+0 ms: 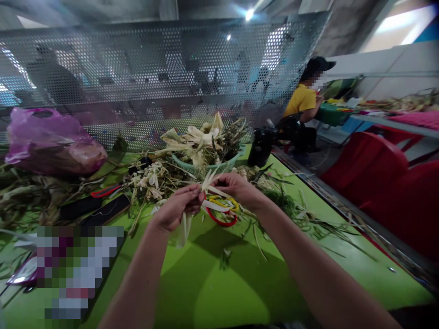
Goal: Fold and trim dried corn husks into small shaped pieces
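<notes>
Above the green tabletop [212,283], we held one bundle of pale, flat fibrous strips [206,182] between two bare hands. Our left hand [185,205] was closed in a narrow grip on the bundle, with a tail hanging below it. Our right hand [235,187] pinched the bundle from the other side. The exact strip count could not be told. Beneath our right hand lay two looped plastic handles: one red [224,221], one yellow [233,204]. Behind our hands, we had one pale-green openwork basket [235,160], heaped with dried plant material [206,139]. To the left, we had one translucent purple plastic bag [51,141] and two dark, flat rectangular objects [108,209]. One person in a yellow shirt [302,98] sat beyond, at the right.
</notes>
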Tool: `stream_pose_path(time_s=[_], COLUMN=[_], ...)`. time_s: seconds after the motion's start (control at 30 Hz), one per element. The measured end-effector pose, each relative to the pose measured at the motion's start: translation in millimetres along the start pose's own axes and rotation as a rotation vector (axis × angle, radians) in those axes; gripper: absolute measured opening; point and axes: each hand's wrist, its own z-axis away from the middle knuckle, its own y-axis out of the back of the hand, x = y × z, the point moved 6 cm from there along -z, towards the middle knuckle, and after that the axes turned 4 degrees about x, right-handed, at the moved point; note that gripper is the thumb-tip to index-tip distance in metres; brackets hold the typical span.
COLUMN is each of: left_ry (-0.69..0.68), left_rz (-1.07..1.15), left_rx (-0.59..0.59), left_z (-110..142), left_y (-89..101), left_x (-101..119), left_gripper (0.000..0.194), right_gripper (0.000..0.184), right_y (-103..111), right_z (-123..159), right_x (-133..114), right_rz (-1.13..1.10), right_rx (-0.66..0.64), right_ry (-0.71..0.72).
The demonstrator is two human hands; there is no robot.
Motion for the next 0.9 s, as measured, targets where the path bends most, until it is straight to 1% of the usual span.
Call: stream_pose_path(time_s=[0.13,0.23,0.33,0.4,0.53,0.63,0.77,0.9], left_ry=[-0.021,-0.076,-0.161,-0.204,-0.268,-0.3,-0.352,-0.426], left_rz=[0.109,0.073,-0.091,-0.217,-0.408,-0.517,-0.754,-0.976], left_rx=[0.033,0.122,0.269,0.354,0.465,0.541,0.581,0.589], left_z=[-6.2,-10.5,-13.0,-14.0,-15.5,-14.8,-12.0,-5.8], left_y=[4.5,11.2,19.1,22.6,27.5,31.6,29.9,21.6], left_x=[2.8,2.7,2.2,1.5,1.8,4.2,9.8,15.2], left_gripper=[0.013,0.015,0.021,0.024,0.027,0.026,0.023,0.016], right_gripper=[0.028,0.028,0.03,0.031,0.033,0.034,0.032,0.024], right_y=[-9.1,-12.5,-13.9,-14.8,-19.6,-24.3,-28.5,-28.9], right_z=[-3.3,-4.0,-2.5,-0.8,1.8,3.5,6.7,14.3], right_x=[7.2,6.3,1.2,-1.2,2.0,6.9,7.8,-8.2], right_rz=[-0.047,0.015,0.123,0.157,0.137,0.171,0.294,0.53], right_rx=[0.101,0.186,0.241,0.269,0.319,0.376,0.449,0.51], right_ry=[-0.003,0.016,0.072,0.103,0.093,0.092,0.152,0.318])
